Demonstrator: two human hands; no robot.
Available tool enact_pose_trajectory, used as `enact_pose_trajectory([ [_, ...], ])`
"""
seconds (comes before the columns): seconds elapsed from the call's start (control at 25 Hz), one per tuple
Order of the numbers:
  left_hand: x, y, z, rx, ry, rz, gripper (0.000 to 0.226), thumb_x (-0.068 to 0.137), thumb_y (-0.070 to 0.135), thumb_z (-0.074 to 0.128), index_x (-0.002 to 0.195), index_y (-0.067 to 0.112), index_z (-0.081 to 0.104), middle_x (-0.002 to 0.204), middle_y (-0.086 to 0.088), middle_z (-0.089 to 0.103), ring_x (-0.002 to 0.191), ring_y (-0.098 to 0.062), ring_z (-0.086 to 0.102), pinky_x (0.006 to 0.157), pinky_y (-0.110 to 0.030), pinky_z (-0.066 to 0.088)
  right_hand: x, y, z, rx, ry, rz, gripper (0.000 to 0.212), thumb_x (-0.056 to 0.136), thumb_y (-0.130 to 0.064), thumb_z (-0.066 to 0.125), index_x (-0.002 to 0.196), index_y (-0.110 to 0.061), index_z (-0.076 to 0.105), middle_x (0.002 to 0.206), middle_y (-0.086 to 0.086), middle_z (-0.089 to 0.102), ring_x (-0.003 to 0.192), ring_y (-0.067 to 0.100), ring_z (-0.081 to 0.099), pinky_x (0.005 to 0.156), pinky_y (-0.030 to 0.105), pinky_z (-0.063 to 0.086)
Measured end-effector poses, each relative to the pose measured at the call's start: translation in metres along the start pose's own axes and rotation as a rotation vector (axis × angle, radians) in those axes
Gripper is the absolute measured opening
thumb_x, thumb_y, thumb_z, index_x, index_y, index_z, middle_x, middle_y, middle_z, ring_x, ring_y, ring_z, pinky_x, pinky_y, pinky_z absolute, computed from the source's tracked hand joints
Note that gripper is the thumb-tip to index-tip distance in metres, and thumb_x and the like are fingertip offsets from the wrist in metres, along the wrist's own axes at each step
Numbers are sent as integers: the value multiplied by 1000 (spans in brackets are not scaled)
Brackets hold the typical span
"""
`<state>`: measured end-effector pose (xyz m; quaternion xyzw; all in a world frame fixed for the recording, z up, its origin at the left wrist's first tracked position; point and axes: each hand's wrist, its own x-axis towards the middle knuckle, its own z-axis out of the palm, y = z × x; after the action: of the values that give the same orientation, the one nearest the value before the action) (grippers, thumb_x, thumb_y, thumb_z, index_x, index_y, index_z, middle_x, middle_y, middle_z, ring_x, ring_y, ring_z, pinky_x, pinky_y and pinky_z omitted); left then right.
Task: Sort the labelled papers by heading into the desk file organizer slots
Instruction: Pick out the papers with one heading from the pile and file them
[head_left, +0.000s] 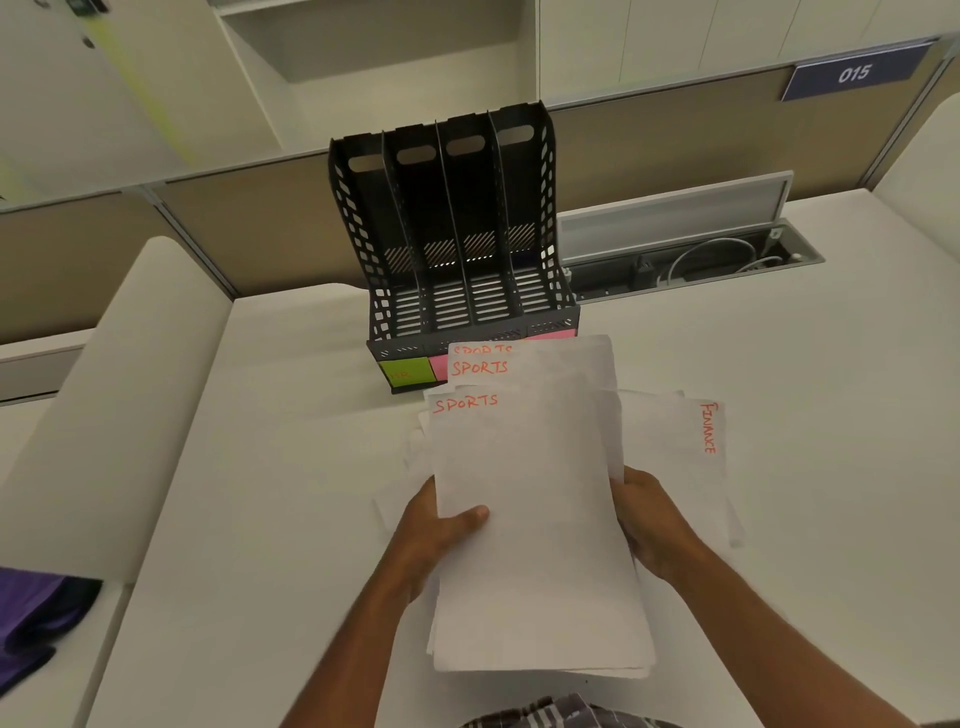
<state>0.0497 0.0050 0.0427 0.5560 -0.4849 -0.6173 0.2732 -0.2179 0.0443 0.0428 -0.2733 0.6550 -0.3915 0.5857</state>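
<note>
I hold a stack of white papers (535, 519) headed SPORTS in red, above the white desk. My left hand (436, 525) grips the stack's left edge with the thumb on top. My right hand (652, 519) grips the right edge. Two more SPORTS sheets (530, 366) fan out behind the top one. A sheet headed FINANCE (696, 441) lies turned sideways on the desk to the right. The black file organizer (457, 244) with several empty slots stands just beyond the papers; a green label (405, 373) and pink labels (439, 366) are on its front lip.
An open cable tray (685, 260) with wires sits in the desk right of the organizer. Purple cloth (36, 618) lies at the left edge. A beige partition (234, 228) runs behind the desk, with a sign reading 015 (854, 73) at upper right.
</note>
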Motion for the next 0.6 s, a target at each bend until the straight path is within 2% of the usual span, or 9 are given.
enact_pose_trajectory([
  [0.08,1,1,7,25,52,31,57,74,36,84,124,34,59,118,8,72,107,-15,69,92,-38,58,-1,-3,5,38,19,-12,54,92,-67,48,108,-23,74,97,-1,79,84,16,76,67,31,60],
  [0.16,3,2,17,62,149,57,42,80,31,81,116,36,60,113,12,71,102,-10,69,86,-32,59,0,-5,4,208,-24,-58,62,88,-73,44,124,-27,67,114,-3,76,103,20,72,89,44,58],
  [0.2,5,3,22,76,175,71,38,82,30,80,113,37,60,111,15,70,100,-8,68,83,-28,58,0,-5,1,230,-65,-87,62,89,-71,50,130,-27,63,121,-2,73,111,22,69,96,48,54],
  [0.28,12,5,31,81,189,85,33,84,29,77,112,34,61,106,14,71,96,-7,69,79,-26,58,1,-2,-8,58,-70,-112,53,91,-52,66,134,-22,61,121,1,72,110,25,69,98,49,54],
  [0.36,22,7,34,58,241,74,24,87,27,73,110,27,63,98,6,74,91,-16,71,75,-28,59,8,6,-19,-100,138,-74,37,93,-25,67,128,-13,64,114,7,73,99,27,70,90,46,57],
  [0.44,33,9,30,145,358,38,19,91,26,68,109,25,62,102,2,71,94,-20,69,73,-25,53,14,18,-37,-31,421,-4,31,91,-9,61,121,-7,66,113,14,71,95,30,67,84,39,55],
  [0.48,39,9,25,258,401,5,23,92,26,66,114,25,60,109,3,68,98,-18,66,78,-24,49,16,25,-48,37,527,33,34,89,-5,59,122,-4,65,114,16,70,96,33,66,83,37,53],
  [0.52,43,8,22,369,406,-30,30,93,26,65,122,23,57,117,2,65,102,-17,62,84,-26,47,18,32,-58,89,595,75,36,88,-2,58,123,-1,65,114,18,69,95,32,65,81,36,51],
  [0.6,54,7,23,485,333,-81,43,93,25,64,133,18,52,121,-4,63,108,-21,61,93,-30,48,18,46,-73,134,626,139,34,87,0,56,120,1,65,104,16,67,83,29,61,74,33,47],
])
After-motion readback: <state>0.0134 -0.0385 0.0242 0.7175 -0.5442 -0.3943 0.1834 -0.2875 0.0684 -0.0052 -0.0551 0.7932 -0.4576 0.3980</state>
